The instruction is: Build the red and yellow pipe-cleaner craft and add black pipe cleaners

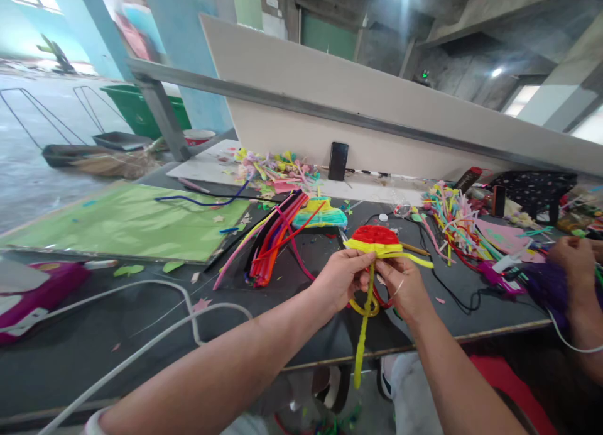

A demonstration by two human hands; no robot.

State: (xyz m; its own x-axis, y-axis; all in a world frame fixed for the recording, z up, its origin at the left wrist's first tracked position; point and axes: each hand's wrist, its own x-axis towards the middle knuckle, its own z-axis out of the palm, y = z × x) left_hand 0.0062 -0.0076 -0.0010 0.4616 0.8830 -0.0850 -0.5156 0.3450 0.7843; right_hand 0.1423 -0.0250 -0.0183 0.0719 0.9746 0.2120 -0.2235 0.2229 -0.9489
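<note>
Both my hands hold a small hat-shaped piece made of pipe cleaners (375, 236), with a red rounded top and a yellow band below. My left hand (343, 276) pinches its lower edge from the left. From the right, my right hand (406, 285) grips the same edge with thumb and fingers. One yellow pipe cleaner end (362, 347) hangs down past the table edge, and another sticks out to the right. Just behind lies a similar piece in yellow and turquoise (320, 214). A bundle of coloured pipe cleaners (276, 240) rests left of my hands.
A purple glue gun (42, 290) with a white cable lies at the left, before a green sheet (127, 221). A phone (338, 161) leans on the back board. Pipe cleaner heaps (452, 215) lie right; another person's hand (572, 259) is at the far right.
</note>
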